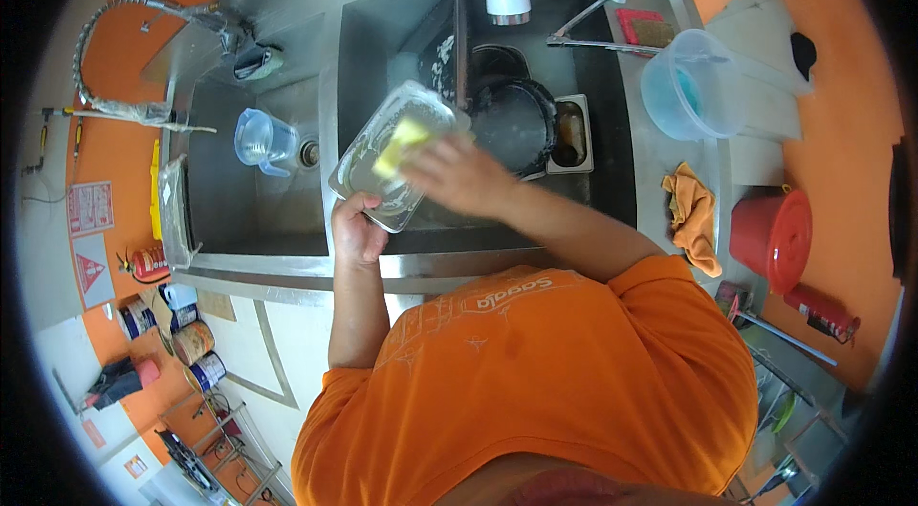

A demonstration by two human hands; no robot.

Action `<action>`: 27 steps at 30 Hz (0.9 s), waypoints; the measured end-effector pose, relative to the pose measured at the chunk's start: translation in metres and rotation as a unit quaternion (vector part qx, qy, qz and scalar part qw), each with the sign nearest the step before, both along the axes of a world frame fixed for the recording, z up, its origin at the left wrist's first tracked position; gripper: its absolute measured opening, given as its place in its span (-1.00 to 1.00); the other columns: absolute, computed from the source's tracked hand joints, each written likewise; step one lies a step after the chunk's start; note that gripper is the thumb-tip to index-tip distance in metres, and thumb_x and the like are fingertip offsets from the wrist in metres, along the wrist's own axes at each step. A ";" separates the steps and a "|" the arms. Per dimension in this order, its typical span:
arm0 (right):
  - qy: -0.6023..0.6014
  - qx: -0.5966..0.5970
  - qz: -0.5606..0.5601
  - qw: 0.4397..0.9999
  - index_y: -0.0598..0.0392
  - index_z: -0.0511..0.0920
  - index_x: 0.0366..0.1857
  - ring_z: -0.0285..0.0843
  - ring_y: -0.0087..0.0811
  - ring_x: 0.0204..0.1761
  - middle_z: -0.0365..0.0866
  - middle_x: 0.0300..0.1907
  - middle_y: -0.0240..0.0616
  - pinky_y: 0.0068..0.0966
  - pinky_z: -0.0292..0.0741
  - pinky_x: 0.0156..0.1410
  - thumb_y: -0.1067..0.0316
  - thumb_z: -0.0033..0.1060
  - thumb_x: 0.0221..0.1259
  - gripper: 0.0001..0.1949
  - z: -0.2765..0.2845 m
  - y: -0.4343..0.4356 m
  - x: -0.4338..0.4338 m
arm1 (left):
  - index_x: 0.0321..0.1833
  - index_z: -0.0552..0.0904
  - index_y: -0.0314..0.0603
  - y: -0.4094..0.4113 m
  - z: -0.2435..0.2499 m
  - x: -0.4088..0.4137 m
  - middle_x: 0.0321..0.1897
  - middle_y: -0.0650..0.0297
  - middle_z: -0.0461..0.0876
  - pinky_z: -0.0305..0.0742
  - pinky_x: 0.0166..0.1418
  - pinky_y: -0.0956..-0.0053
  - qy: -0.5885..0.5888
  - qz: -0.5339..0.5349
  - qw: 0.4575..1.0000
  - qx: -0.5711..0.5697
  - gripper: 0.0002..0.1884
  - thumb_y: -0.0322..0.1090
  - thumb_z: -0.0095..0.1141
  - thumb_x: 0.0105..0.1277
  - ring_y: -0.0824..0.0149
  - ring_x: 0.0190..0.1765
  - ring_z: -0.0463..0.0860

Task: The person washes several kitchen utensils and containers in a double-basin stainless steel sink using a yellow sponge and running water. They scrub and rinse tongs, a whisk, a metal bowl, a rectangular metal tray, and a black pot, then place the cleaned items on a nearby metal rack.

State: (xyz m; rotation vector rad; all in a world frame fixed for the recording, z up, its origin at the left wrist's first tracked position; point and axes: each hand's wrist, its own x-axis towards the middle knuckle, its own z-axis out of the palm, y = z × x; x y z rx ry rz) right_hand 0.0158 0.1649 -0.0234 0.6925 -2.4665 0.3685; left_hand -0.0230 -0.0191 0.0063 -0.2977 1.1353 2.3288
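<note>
My left hand (360, 228) grips the near left corner of a rectangular metal pan (409, 208), its thumb over the rim. The pan is tilted above the sink and streaked with white suds. A yellow sponge (391, 156) lies against the pan's surface under the fingers of my right hand (455, 172), which is blurred. Below and to the right, a round dark pan (510, 122) rests in the sink basin (602, 197), beside a small steel container (584, 158) with brownish liquid in it.
A white tap head (508, 2) hangs over the basin. In the left basin stands a clear measuring jug (265, 139) near the drain (309, 154). On the right counter are a plastic bucket (717, 86) with bluish liquid, an orange cloth (694, 219) and a red scouring pad (634, 24).
</note>
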 end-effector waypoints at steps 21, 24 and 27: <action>-0.452 -0.254 -0.216 0.827 0.13 0.44 -0.30 0.49 -0.07 -0.20 0.51 -0.27 -0.07 -0.29 0.40 -0.07 0.40 -0.01 -0.01 -0.83 -0.049 0.128 0.063 | -0.08 0.52 -0.29 -0.210 -0.165 -0.177 -0.24 0.02 0.60 0.43 -0.08 0.33 0.155 -0.056 0.530 -0.832 -0.69 -0.35 0.01 0.10 0.14 -0.18 0.60; -0.518 -0.102 -0.235 0.816 0.10 0.44 -0.28 0.50 -0.10 -0.17 0.51 -0.25 -0.08 -0.24 0.41 -0.08 0.34 0.03 0.01 -0.81 -0.061 0.129 0.056 | -0.08 0.54 -0.21 -0.196 -0.188 -0.186 -0.18 0.01 0.58 0.40 0.01 0.26 0.123 -0.255 0.455 -0.844 -0.70 -0.33 -0.02 0.10 0.07 -0.08 0.55; -0.556 -0.078 -0.257 0.787 0.09 0.45 -0.24 0.51 -0.10 -0.15 0.53 -0.23 -0.08 -0.23 0.43 -0.08 0.24 0.01 0.07 -0.78 -0.074 0.124 0.050 | -0.08 0.55 -0.16 -0.185 -0.209 -0.190 -0.13 0.01 0.56 0.39 0.05 0.23 0.096 -0.408 0.413 -0.809 -0.70 -0.33 -0.04 0.12 0.03 -0.01 0.52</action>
